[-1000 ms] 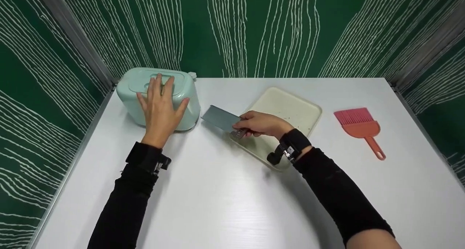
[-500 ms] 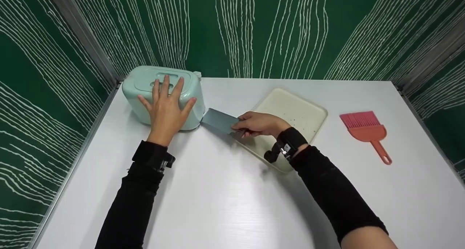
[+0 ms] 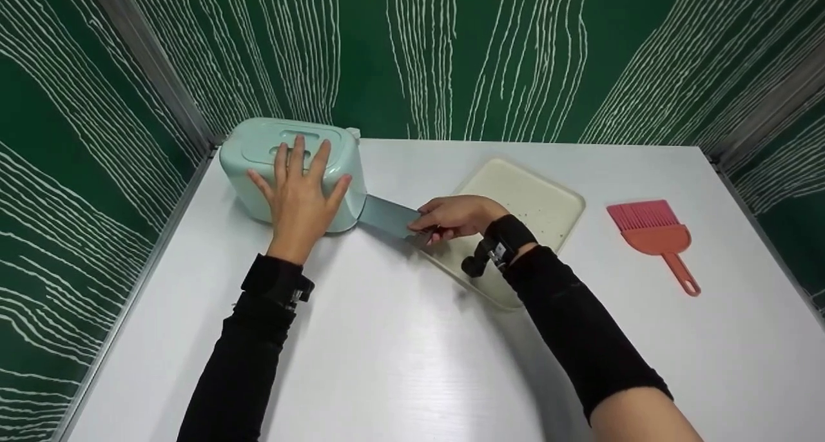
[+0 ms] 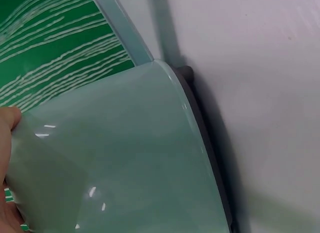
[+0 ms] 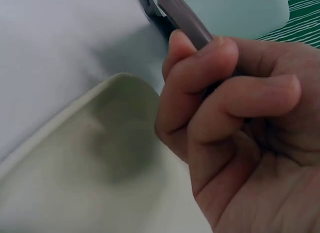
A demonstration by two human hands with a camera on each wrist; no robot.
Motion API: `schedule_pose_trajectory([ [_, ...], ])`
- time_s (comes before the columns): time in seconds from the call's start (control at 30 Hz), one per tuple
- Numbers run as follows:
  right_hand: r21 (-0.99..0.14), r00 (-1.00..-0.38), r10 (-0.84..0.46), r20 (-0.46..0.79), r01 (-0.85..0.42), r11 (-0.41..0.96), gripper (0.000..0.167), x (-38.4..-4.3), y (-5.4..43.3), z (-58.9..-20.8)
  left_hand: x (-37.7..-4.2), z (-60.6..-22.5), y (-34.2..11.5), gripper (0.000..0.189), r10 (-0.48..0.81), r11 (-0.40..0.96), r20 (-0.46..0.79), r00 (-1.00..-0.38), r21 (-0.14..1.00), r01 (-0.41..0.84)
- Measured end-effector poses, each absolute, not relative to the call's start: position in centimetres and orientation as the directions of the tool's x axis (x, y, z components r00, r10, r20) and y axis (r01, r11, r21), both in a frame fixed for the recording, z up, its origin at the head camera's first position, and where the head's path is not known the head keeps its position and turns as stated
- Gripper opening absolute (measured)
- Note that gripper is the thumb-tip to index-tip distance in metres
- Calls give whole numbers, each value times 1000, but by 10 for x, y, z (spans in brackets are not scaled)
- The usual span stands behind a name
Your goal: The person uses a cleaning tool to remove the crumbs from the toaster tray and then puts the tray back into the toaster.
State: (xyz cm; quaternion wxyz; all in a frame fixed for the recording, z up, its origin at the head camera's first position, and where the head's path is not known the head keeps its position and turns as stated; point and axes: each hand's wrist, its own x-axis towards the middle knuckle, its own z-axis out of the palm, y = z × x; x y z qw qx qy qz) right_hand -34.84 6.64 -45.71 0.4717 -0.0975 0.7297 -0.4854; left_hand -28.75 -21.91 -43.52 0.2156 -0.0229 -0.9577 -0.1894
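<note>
A mint-green toaster point(image 3: 248, 181) stands at the back left of the table, its two slots facing up. My left hand point(image 3: 300, 203) rests on its near side and top with the fingers spread straight. In my right hand point(image 3: 459, 213) I grip a thin grey crumb tray point(image 3: 387, 215) by its near end. The crumb tray's far end meets the toaster's lower right side; in the head view I cannot tell how deep it reaches in. The right wrist view shows my curled fingers around the crumb tray's dark end piece point(image 5: 186, 19).
Under my right forearm lies a shallow cream tray point(image 3: 509, 178) with dark crumbs scattered in it. To its right is a small brush point(image 3: 657, 236) with pink bristles and an orange handle. Green walls with white lines border the white table point(image 3: 393, 365).
My right hand has moved slightly left relative to the toaster, bringing the crumb tray from a small gap to contact with its side. My left hand has stayed on the toaster.
</note>
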Motion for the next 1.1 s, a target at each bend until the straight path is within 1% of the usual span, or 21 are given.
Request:
schedule_pose_trajectory([
  [0.13,-780,-499,-603,-622,329,533,10,-354,68,-459,-287,-436,-218,69,-35,931,420,-907,343,124],
  [0.23,-767,-487,-597,-637,329,551,10,-357,68,-462,-286,-436,-217,69,-32,932,419,-907,340,124],
  [0.3,-766,-494,-591,-638,330,552,13,-358,67,-462,-286,-437,-216,69,-31,933,421,-906,338,126],
  [0.43,-774,-533,-569,-626,336,537,23,-357,60,-462,-285,-437,-214,69,-24,934,444,-896,329,138],
  [0.53,-782,-556,-558,-616,344,519,21,-356,53,-461,-285,-437,-214,68,-20,937,453,-891,319,141],
  [0.6,-788,-558,-563,-609,345,511,17,-355,50,-460,-286,-437,-213,69,-21,939,453,-891,316,138],
  [0.67,-788,-550,-569,-611,353,505,18,-355,49,-459,-286,-437,-213,69,-22,940,451,-892,314,135],
  [0.73,-782,-540,-570,-619,361,508,25,-355,51,-457,-287,-437,-213,69,-22,941,451,-892,312,134],
  [0.87,-760,-514,-562,-647,377,530,47,-360,62,-452,-287,-438,-215,68,-20,941,459,-888,309,138],
  [0.93,-753,-508,-558,-656,380,538,50,-362,67,-450,-287,-438,-216,68,-24,942,456,-890,307,133],
  [1.0,-749,-501,-560,-660,380,544,49,-364,70,-449,-287,-438,-217,68,-28,943,454,-891,307,128],
  [1.1,-746,-487,-568,-664,375,550,40,-366,71,-450,-286,-439,-218,68,-33,945,445,-895,304,117],
])
